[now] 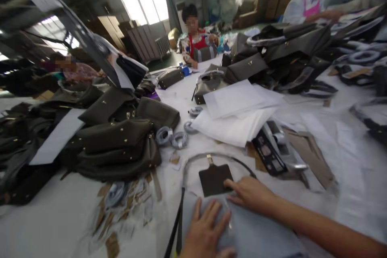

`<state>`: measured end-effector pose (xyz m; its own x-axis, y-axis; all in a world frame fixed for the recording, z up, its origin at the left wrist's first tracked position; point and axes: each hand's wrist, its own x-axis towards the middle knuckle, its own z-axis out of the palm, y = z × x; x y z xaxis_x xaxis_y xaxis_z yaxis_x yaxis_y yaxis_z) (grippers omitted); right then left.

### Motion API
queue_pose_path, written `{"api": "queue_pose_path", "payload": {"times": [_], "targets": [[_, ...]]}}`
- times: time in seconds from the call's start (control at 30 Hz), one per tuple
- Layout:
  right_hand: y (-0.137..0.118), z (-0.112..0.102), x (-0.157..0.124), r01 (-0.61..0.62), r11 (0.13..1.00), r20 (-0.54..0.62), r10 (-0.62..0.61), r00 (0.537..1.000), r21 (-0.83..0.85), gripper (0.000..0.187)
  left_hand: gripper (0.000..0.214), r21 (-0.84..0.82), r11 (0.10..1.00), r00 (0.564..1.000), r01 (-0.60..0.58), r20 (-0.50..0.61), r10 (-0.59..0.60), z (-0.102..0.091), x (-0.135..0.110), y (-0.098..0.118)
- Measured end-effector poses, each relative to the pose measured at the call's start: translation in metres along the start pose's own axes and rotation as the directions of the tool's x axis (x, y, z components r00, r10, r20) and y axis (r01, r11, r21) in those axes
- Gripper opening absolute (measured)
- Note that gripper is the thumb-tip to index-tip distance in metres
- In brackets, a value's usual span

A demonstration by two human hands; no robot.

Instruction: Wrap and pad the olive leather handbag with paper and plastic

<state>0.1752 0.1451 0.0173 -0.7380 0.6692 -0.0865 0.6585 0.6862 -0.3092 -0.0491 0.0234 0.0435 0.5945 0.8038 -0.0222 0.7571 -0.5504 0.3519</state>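
A grey bag wrapped in clear plastic (pixel 254 234) lies at the near table edge. My left hand (pixel 205 229) rests flat on it, fingers spread. My right hand (pixel 249 193) lies across it from the right, fingers stretched toward a dark leather flap with a gold clasp (pixel 214 178). A thin grey strap (pixel 211 157) arcs round the flap, and a black strap (pixel 178 221) runs down to the left of my left hand.
Dark olive handbags (pixel 117 145) pile at the left, more bags (pixel 287 48) at the back right. White paper sheets (pixel 238 113), grey tape rolls (pixel 172 137) and cardboard scraps (pixel 121 205) litter the white table. Other people work at the far side.
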Motion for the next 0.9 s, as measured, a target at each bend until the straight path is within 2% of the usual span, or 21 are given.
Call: {"api": "queue_pose_path", "payload": {"times": [0.07, 0.13, 0.27, 0.33, 0.43, 0.6, 0.8, 0.9], "targets": [[-0.002, -0.006, 0.002, 0.019, 1.000, 0.034, -0.019, 0.999, -0.009, 0.035, 0.069, 0.024, 0.997, 0.995, 0.076, 0.067, -0.078, 0.004, -0.004, 0.001], [-0.004, -0.015, 0.001, 0.050, 0.998, 0.053, -0.049, 0.997, -0.022, 0.037, 0.066, 0.054, 0.996, 0.996, 0.073, 0.053, -0.075, 0.005, -0.006, 0.003], [-0.014, -0.028, -0.019, 0.123, 0.990, -0.093, -0.129, 0.987, -0.074, 0.043, 0.067, 0.102, 0.994, 0.998, 0.051, 0.018, -0.053, 0.003, -0.006, 0.006], [-0.018, -0.024, -0.037, 0.181, 0.982, -0.148, -0.188, 0.971, -0.058, 0.051, 0.067, 0.109, 0.993, 0.999, 0.043, 0.008, -0.044, 0.002, -0.006, 0.007], [-0.020, -0.008, -0.062, 0.253, 0.967, -0.117, -0.253, 0.960, -0.016, 0.064, 0.070, 0.110, 0.994, 1.000, 0.017, 0.008, -0.018, 0.001, -0.008, 0.004], [-0.016, 0.012, -0.074, 0.225, 0.974, -0.090, -0.227, 0.970, -0.030, 0.065, 0.076, 0.110, 0.992, 0.998, -0.060, 0.039, 0.056, -0.001, -0.011, -0.003], [-0.022, 0.002, -0.070, 0.240, 0.969, -0.088, -0.245, 0.966, -0.059, 0.064, 0.073, 0.129, 0.991, 0.999, -0.033, 0.028, 0.030, 0.004, -0.015, -0.002], [-0.029, -0.004, -0.071, 0.314, 0.948, -0.118, -0.319, 0.940, -0.058, 0.059, 0.074, 0.119, 0.993, 0.999, -0.028, 0.018, 0.026, 0.006, -0.016, -0.002]]}}
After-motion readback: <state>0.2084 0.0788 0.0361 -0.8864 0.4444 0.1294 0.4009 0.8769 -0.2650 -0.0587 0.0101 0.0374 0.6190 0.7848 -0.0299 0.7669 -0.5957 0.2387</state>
